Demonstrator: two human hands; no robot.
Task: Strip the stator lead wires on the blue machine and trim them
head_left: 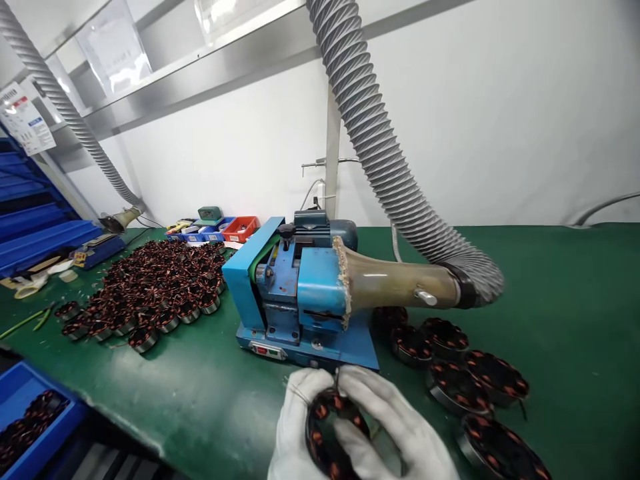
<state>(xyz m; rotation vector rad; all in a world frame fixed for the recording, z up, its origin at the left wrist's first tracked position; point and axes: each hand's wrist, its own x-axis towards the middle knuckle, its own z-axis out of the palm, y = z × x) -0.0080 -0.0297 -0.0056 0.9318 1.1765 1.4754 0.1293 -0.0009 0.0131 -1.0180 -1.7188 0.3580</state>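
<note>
Hands first, low at the near edge of the green bench [575, 300]: both wear white gloves and meet around one wound stator [333, 433], a dark ring with copper coils, held between them just above the bench edge. The left hand [295, 427] cups the ring's left rim, fingers curled together along it. The right hand [395, 433] lies over the right side, fingers close together, and thumb and forefinger of both hands seem to pinch thin wire ends [337, 377] at the ring's far edge — the strands are too fine to tell how many. The ring stands tilted, its open face turned up toward the person, so the wires point away from the person, straight at the blue machine [300, 300].

That machine sits just beyond the fingertips, its base nearly touching them; neither hand is clearly the nearer, since both meet on its centre line. A clear funnel [395, 283] runs rightward from it into a grey ribbed hose [370, 133] that climbs up and left.

To the right, near, lie several more stators in a loose group [460, 373]. Farther left a large heap of them [155, 280] spreads over the bench, with a blue bin [30, 417] at the near left corner and small coloured trays [225, 230] at the far side.
</note>
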